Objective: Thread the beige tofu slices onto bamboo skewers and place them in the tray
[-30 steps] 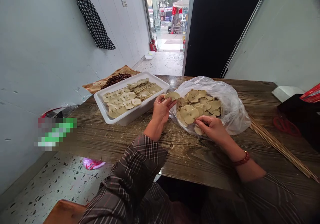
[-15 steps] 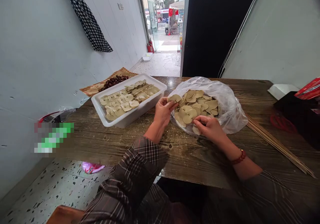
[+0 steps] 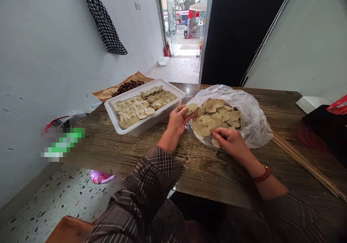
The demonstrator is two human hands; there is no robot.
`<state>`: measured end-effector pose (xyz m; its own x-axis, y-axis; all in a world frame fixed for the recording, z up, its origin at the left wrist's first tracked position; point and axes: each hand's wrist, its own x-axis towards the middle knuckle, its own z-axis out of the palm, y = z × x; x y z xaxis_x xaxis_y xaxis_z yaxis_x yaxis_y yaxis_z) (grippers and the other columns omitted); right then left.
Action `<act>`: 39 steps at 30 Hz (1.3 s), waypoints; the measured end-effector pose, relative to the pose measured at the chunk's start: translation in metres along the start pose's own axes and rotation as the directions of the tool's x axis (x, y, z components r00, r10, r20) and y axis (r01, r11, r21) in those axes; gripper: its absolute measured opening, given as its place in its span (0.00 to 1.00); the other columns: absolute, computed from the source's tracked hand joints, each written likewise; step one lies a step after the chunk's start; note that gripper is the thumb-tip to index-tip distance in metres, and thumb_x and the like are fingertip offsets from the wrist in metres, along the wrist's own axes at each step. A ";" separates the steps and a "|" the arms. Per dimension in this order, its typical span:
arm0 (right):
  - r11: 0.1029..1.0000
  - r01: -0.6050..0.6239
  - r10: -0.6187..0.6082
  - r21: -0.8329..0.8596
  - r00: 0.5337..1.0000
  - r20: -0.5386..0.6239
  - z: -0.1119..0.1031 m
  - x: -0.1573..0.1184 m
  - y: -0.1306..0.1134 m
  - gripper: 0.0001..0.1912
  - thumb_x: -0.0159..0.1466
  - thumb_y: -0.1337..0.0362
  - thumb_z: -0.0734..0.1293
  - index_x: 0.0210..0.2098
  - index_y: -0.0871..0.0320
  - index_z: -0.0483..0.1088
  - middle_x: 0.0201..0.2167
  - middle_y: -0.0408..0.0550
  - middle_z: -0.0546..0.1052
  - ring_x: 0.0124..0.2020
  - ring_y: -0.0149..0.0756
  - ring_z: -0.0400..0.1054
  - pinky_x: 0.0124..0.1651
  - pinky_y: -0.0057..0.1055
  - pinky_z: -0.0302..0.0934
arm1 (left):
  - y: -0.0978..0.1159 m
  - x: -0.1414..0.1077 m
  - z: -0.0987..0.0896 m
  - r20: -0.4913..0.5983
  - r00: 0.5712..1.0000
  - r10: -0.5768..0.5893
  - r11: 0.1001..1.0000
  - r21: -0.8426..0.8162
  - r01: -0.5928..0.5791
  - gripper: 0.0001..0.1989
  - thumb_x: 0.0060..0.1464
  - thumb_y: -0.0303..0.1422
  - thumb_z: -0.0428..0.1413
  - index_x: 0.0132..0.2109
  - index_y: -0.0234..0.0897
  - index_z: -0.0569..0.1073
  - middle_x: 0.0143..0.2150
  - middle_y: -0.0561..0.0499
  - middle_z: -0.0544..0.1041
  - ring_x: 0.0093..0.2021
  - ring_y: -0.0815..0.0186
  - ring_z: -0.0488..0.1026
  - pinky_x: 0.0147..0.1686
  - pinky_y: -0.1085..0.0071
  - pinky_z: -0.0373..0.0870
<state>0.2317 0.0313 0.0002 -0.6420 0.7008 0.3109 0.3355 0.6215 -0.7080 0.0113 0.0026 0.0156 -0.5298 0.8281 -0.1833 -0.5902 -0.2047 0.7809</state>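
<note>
Thin, pale round slices (image 3: 217, 113) lie heaped in a clear plastic bag (image 3: 253, 122) spread on the wooden table (image 3: 151, 156). At the bag's left edge my left hand (image 3: 177, 122) pinches a pale slice (image 3: 191, 108). My right hand (image 3: 230, 140) is closed at the lower edge of the heap, its fingertips against a slice; whatever thin thing it may grip is too small to make out. Left of my hands, a white tray (image 3: 135, 128) holds rows of similar slices on sticks.
Dark red pieces (image 3: 130, 86) lie on a patterned sheet (image 3: 104, 93) behind the tray. Long thin sticks (image 3: 306, 163) rest right of the bag. A black holder (image 3: 317, 120) with red packets (image 3: 338, 105) stands at the far right, near a white box (image 3: 311, 103).
The whole view has shifted, so the table things appear slightly further right. Both hands keep nearly the same places at the bag, the left still with its slice.
</note>
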 end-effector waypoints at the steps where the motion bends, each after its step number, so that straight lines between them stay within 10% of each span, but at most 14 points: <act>1: 1.000 -0.002 0.002 0.005 1.000 0.003 0.000 0.000 0.000 0.14 0.65 0.58 0.63 0.31 0.58 0.77 0.21 0.44 0.75 0.23 0.32 0.66 0.29 0.29 0.55 | 0.000 0.001 0.000 -0.006 1.000 0.000 1.000 -0.002 0.000 0.06 0.51 0.23 0.59 0.38 0.32 0.70 0.33 0.44 0.80 0.32 0.60 0.80 0.39 0.62 0.78; 39: 0.980 -0.136 0.132 0.146 0.990 0.038 0.004 -0.001 0.001 0.17 0.66 0.54 0.62 0.31 0.59 0.74 0.18 0.42 0.69 0.21 0.30 0.60 0.26 0.28 0.52 | -0.014 -0.005 0.007 0.047 0.979 0.197 0.973 0.111 -0.201 0.12 0.42 0.25 0.62 0.34 0.35 0.67 0.28 0.57 0.72 0.30 0.71 0.73 0.39 0.67 0.76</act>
<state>0.2297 0.0300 -0.0028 -0.6175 0.7632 0.1904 0.3157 0.4622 -0.8287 0.0268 0.0048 0.0096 -0.6064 0.7952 0.0018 -0.4002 -0.3072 0.8634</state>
